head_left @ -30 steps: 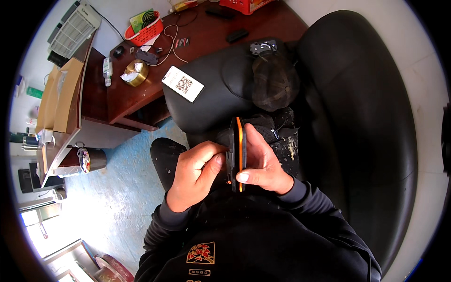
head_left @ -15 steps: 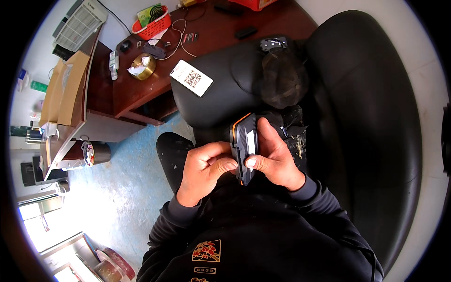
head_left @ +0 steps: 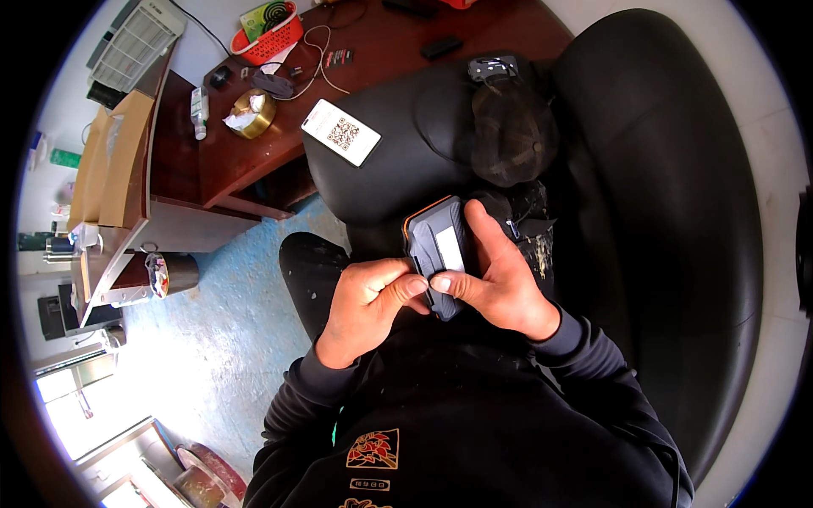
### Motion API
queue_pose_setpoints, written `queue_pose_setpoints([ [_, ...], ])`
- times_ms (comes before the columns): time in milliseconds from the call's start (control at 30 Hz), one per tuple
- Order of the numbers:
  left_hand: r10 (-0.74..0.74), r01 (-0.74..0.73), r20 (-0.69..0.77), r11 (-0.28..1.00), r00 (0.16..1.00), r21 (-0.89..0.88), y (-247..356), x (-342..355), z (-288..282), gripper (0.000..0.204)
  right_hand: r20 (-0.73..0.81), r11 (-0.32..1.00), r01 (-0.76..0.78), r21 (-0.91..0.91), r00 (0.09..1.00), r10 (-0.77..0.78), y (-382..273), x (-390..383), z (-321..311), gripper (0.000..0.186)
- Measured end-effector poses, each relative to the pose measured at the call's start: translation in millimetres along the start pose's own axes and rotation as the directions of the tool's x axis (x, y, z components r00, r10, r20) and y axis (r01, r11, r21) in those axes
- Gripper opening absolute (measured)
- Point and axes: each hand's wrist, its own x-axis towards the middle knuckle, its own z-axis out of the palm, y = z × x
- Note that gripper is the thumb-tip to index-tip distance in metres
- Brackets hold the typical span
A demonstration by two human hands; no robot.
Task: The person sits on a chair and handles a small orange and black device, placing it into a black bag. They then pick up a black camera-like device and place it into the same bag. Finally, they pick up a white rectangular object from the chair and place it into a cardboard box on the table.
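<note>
Over my lap I hold a rugged dark grey device (head_left: pixel 437 245) with an orange rim and a white label on its upper face. My left hand (head_left: pixel 368 309) grips its left edge, thumb bent against the lower side. My right hand (head_left: pixel 500 279) wraps its right side, with the thumb lying across the lower face. Beyond them on the black armrest lie a white phone (head_left: pixel 334 127) showing a square code on its screen, and a dark cap (head_left: pixel 512 135) with a small patterned silver-black item (head_left: pixel 493 68) behind it.
A dark red desk (head_left: pixel 254 169) holds a red basket (head_left: pixel 267 42), brass bowl (head_left: pixel 254 123), bottle (head_left: pixel 200 110) and cables. Left are a cardboard box (head_left: pixel 118 161) and bin (head_left: pixel 182 271) on blue floor (head_left: pixel 237 313). A black leather backrest (head_left: pixel 660 212) stands at the right.
The device has turned from edge-up to show its labelled face and has tilted leftward at the top. Both hands still hold it, with my right thumb shifted across its face.
</note>
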Motion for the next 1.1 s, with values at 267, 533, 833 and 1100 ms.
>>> queue_pose_setpoints([
  [267,-0.148,0.141,0.006,0.930,0.989,-0.338,-31.0,0.9,-0.8,0.029,-0.065,0.949,-0.029,-0.314,0.998,0.009,1.5,3.4,5.1,0.079],
  [533,-0.157,0.017,-0.165,0.773,0.974,-0.634,-41.6,-3.1,-11.7,0.029,0.187,0.936,-0.269,0.228,0.955,0.229,24.1,0.7,5.8,0.047],
  [833,-0.231,0.112,-0.144,0.818,0.962,-0.564,-62.3,-8.8,-19.3,0.028,0.237,0.888,-0.440,0.131,0.884,0.403,31.9,-1.8,11.1,0.032],
  [1100,-0.361,0.039,-0.306,0.699,0.881,-0.714,-65.3,-9.4,-81.1,0.031,0.082,0.884,-0.463,0.069,0.885,0.458,42.5,-18.9,12.2,0.031],
])
